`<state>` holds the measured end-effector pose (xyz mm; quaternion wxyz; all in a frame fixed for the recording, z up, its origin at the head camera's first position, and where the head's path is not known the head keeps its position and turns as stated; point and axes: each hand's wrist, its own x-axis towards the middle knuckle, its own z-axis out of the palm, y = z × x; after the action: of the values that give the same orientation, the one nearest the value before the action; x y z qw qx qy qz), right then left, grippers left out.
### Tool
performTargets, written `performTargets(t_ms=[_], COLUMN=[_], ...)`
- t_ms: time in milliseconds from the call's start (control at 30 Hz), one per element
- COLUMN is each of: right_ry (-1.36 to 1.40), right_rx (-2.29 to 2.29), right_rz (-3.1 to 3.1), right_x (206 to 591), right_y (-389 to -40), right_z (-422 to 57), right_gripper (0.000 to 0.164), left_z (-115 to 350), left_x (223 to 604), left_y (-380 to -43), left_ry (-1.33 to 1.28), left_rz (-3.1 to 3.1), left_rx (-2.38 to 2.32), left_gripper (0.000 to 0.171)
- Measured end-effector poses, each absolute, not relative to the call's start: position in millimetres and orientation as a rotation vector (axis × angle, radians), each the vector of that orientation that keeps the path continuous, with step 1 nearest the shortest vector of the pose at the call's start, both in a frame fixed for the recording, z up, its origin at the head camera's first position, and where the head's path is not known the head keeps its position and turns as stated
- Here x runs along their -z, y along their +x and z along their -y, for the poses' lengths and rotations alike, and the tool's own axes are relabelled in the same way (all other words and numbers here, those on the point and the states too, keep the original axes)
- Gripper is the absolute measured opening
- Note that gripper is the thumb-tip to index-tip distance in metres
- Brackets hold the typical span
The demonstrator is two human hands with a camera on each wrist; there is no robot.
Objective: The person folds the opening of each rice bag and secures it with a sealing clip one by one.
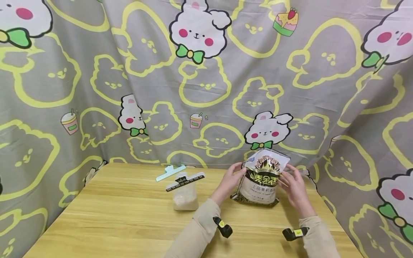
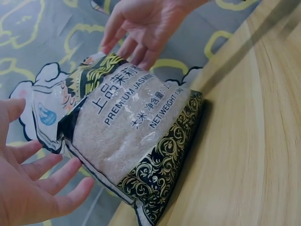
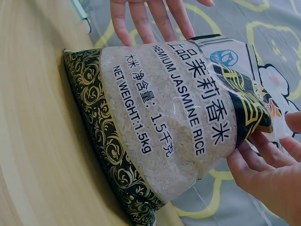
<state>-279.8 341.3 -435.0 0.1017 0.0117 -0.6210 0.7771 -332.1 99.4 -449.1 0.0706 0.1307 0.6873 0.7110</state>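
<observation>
Grey cloth printed with yellow outlines and white rabbits (image 1: 148,91) hangs behind a wood-grained yellowish table (image 1: 129,211). Toward its far side stands a plump, glossy plastic bag of jasmine rice (image 1: 259,190), with a clear middle, a white top and a black-and-gold scrolled base that rests on the wood. I cannot tell whether its top is sealed.

My left hand (image 1: 231,179) is at the bag's left side, its fingers spread and extended rather than wrapped around it; whether they touch the plastic is hard to say. My right hand (image 1: 295,184) is on the other side, fingers slightly bent against the plastic, thumb standing off, so I have no real grip with either hand. To my mind that is the weak point: the bag looks soft and heavy at the bottom, and a push from one side alone could slump it over. If I lifted it with such loose fingers, the slick film could slide through them, and an unsealed top would let grains out.

Apart from it, to the left, sits a small clear plastic pouch with pale contents (image 1: 185,201), a long black clip with piano-key markings (image 1: 185,181) across its top. Just behind lies a light-blue plastic clip (image 1: 171,173). A wide sweep of my beige left sleeve (image 1: 196,229) could knock the pouch over.
</observation>
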Motion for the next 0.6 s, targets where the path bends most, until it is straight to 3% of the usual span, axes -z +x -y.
performTargets(t_ms=[600], right_ry=[0.037], right_rx=[-2.295], right_rz=[1.884], right_x=[435.0], right_y=[-272.2], right_z=[-324.7], right_gripper=[0.032], left_z=[-80.1], left_x=[446.8], left_y=[-318.2], left_ry=[0.381], left_rz=[-2.163], left_rx=[-2.119], left_gripper=[0.054])
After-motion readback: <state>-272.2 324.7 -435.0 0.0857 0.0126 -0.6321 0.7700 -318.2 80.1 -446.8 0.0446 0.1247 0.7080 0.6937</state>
